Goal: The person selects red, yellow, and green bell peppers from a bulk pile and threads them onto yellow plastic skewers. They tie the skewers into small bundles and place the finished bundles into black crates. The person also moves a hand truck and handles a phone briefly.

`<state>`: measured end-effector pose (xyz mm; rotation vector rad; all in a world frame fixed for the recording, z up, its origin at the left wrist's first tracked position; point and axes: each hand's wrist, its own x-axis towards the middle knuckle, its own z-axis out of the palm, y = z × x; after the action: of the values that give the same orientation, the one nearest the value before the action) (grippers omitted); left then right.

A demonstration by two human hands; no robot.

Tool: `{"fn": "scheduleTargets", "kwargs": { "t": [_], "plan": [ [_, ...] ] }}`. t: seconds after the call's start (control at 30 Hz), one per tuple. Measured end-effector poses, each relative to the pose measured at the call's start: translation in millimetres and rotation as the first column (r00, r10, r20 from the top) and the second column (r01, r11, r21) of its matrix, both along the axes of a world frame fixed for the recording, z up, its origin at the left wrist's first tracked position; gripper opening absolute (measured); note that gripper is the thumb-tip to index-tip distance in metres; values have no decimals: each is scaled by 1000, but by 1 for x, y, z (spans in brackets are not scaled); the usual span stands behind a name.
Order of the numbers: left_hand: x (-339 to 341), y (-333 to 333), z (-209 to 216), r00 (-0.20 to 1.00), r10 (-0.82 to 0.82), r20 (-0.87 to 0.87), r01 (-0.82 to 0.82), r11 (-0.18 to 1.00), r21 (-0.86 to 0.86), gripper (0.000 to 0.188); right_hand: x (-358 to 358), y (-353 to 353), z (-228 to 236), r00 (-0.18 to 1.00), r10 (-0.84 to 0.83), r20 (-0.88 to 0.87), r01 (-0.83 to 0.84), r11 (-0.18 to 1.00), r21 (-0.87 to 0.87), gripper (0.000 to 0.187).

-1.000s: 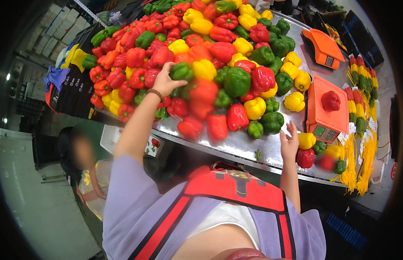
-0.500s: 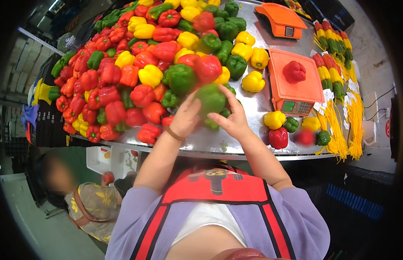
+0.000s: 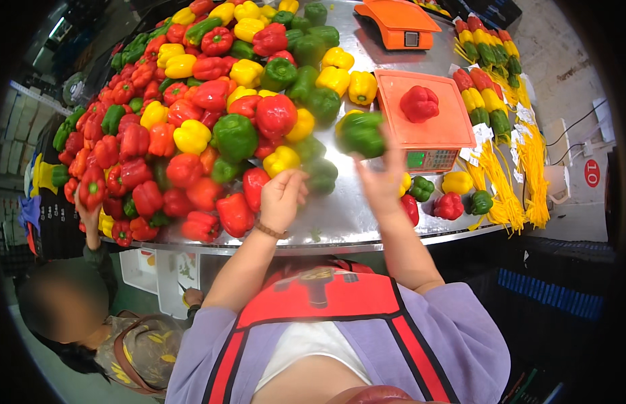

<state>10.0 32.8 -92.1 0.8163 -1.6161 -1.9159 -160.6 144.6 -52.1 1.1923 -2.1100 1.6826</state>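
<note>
My right hand (image 3: 382, 178), smeared by motion, has a green bell pepper (image 3: 362, 135) at its fingertips, just left of the orange scale (image 3: 424, 138). On the scale's pan sits a single red bell pepper (image 3: 419, 104). The green pepper partly covers a yellow bell pepper (image 3: 348, 116). My left hand (image 3: 284, 197) is beside the pile at its near right side, fingers curled in, with nothing visible in them. Close to it lie a yellow bell pepper (image 3: 281, 161) and a red bell pepper (image 3: 255, 187).
A big heap of mixed peppers (image 3: 134, 141) covers the table's left. Another orange scale (image 3: 397, 25) stands at the back. Bundled peppers (image 3: 484, 97) and yellow net bags (image 3: 491, 182) line the right side. At lower left, a co-worker's hand (image 3: 89, 214) reaches a red pepper.
The green pepper was between both hands; now it is with my right hand, moved right toward the scale. My left hand has come away from it and curled. A co-worker's hand now touches the heap.
</note>
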Motion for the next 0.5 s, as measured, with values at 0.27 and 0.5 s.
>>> {"fn": "scheduleTargets", "kwargs": {
  "t": [0.27,0.5],
  "plan": [
    [101,0,-22,974,-98,204,80,992,96,9,-243,87,-40,819,-569,-71,573,811,114,69],
    [206,26,-52,491,-211,845,248,964,96,57,-280,78,-52,900,-435,33,410,869,277,75]
  ]
}}
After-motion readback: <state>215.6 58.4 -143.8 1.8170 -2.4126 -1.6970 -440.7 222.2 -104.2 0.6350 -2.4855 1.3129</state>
